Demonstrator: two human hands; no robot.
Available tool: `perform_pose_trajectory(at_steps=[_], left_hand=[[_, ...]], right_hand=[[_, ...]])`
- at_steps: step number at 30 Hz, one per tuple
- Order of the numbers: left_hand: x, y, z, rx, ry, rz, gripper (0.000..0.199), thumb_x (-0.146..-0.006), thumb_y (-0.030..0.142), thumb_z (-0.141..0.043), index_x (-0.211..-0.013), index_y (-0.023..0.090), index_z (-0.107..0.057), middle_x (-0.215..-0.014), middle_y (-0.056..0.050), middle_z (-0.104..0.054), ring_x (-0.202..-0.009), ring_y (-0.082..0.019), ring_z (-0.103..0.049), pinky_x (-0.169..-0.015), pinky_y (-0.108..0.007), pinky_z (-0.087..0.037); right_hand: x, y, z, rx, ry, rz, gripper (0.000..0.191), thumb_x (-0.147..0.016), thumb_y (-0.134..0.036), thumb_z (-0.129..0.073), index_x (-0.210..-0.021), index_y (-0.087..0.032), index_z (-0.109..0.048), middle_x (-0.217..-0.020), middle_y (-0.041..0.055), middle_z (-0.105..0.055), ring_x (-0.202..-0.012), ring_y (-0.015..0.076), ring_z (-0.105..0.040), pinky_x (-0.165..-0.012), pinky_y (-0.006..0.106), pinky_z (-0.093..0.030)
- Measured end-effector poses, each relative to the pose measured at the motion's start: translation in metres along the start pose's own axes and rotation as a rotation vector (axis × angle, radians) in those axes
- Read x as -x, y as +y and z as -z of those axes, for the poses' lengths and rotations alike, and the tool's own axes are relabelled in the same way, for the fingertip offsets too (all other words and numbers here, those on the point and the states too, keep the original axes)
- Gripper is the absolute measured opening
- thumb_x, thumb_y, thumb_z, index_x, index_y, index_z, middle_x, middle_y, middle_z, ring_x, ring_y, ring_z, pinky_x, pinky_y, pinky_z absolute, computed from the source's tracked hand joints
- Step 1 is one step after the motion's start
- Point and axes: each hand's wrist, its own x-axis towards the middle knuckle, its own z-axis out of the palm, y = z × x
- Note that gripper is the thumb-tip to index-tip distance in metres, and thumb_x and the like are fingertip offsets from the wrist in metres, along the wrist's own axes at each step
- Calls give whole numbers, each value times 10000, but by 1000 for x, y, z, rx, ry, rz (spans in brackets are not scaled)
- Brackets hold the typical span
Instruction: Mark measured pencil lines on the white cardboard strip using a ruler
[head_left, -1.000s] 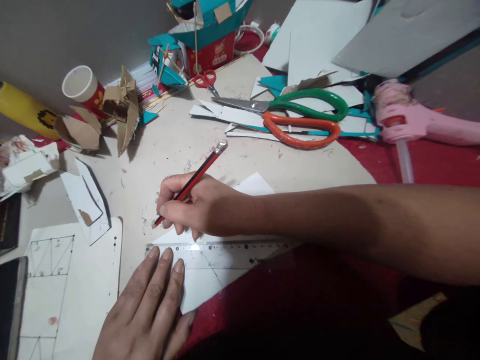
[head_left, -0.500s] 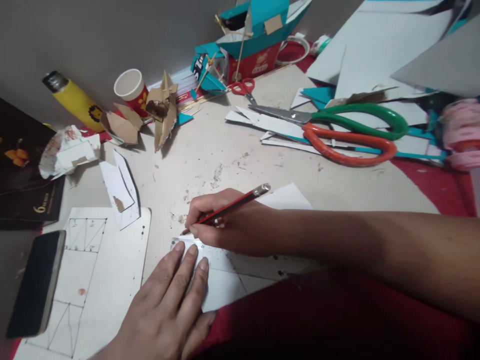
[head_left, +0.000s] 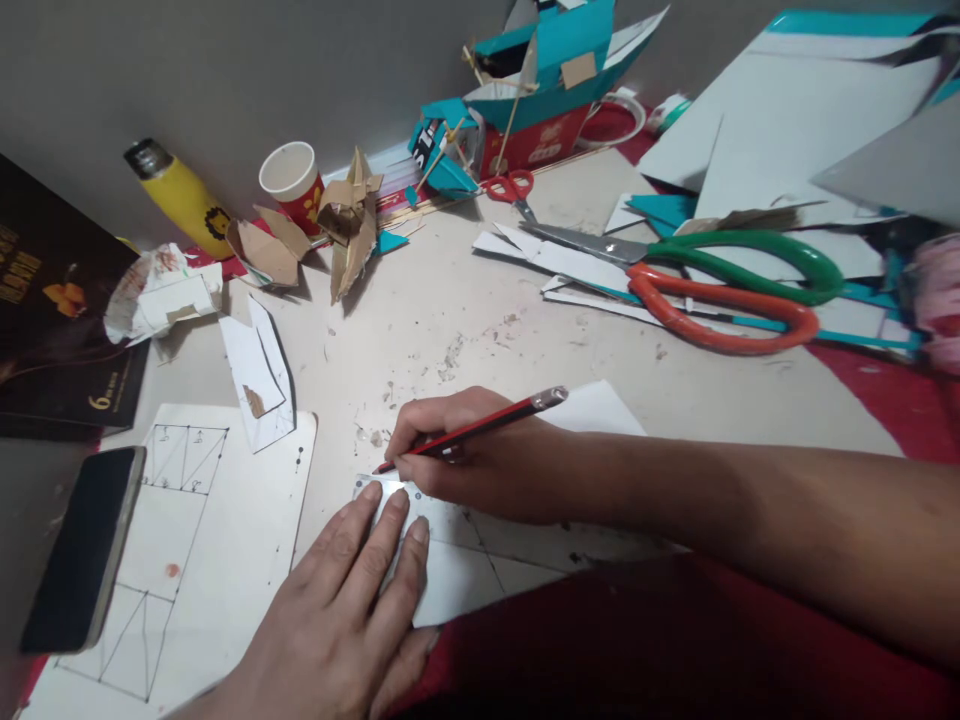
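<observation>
My right hand (head_left: 480, 460) is closed around a red and black pencil (head_left: 480, 427), its tip down at the top edge of a clear ruler (head_left: 382, 483). Under the ruler lies a white sheet of card (head_left: 450, 580) with drawn lines, partly hidden by my hands. With fingers stretched out, my left hand (head_left: 352, 590) presses flat on the ruler and card. Left of it rests a larger white card (head_left: 232, 560) with a drawn outline and triangles. A phone (head_left: 82, 550) lies on that card's left side.
Large scissors (head_left: 720, 285) with green and orange handles lie on paper strips at the right. Along the back stand a yellow bottle (head_left: 180, 205), a paper cup (head_left: 291, 180), cardboard pieces (head_left: 352, 225) and a blue paper boat (head_left: 555, 75). A dark box (head_left: 60, 310) stands left.
The whole view has shifted, so things sit slightly farther right. Both hands keep nearly the same pose, with the pencil tip still at the ruler's edge.
</observation>
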Motion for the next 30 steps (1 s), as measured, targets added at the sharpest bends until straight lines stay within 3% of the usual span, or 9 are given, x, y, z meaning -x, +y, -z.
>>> perform_pose_trajectory(at_steps=[30], left_hand=[[0,-2,0,6,15,-8,390,-941,356,-544,-1195,85,-662,-1246,-134,-679,-1209,-344,-591,-918,-427,-564]], right_hand=[[-1,3,-3,-5,-5,66,126,-800,-71,-539,-800,-140,-644,-785,11,-689,-672,91,-557,-644,210,-426]])
